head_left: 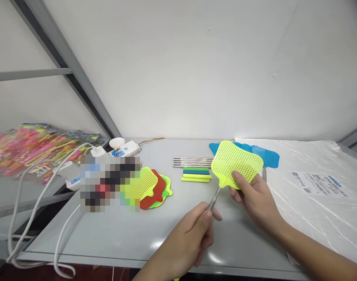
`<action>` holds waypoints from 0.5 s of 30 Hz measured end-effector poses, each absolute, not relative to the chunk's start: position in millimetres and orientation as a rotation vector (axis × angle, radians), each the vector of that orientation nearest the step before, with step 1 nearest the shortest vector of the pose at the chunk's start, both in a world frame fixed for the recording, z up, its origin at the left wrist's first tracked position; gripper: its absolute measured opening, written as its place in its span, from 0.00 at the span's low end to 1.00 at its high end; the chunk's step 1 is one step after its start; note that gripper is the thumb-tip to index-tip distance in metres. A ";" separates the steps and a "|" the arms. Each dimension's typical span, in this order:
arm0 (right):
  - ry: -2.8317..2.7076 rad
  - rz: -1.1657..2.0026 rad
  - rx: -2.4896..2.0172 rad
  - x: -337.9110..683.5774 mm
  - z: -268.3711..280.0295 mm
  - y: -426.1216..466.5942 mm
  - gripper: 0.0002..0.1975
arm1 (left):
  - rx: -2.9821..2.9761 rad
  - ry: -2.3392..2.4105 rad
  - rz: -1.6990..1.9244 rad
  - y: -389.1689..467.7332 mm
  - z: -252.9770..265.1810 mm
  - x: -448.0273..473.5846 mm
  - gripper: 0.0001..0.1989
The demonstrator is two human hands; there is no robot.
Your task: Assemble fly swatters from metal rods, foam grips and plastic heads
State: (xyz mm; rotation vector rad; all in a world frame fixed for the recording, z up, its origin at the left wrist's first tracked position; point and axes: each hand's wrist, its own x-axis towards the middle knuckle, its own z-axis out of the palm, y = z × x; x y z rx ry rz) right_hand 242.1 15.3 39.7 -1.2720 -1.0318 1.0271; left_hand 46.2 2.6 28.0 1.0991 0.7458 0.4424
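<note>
A yellow fly swatter (239,162) with a perforated head is held up above the table, tilted to the right. My left hand (197,232) is wrapped round its metal telescopic rod. The lower edge of the swatter head is pinched between thumb and fingers of my right hand (253,195). Behind it lie several metal rods (192,162) side by side, with green, blue and yellow handle tubes (196,177) in front of them. Blue fly swatter heads (266,156) lie further right, partly hidden. Loose yellow, red and green swatter heads (159,187) overlap left of my hands.
White power strips (127,149) with cables (34,199) sit at the table's left. A pile of colourful plastic-wrapped items (46,152) lies beyond them. White plastic packaging with a label (318,185) covers the right side. A white wall (178,70) stands behind. One patch at left is pixelated.
</note>
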 end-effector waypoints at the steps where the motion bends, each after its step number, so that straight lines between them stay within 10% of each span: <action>1: -1.027 1.039 -1.259 242.2 39.1 15.4 0.14 | 1.064 0.725 0.437 2.2 29.1 46.1 0.18; 15: -1.107 0.965 -1.276 236.5 64.2 0.3 0.16 | 1.116 0.759 0.398 -7.4 45.9 42.4 0.17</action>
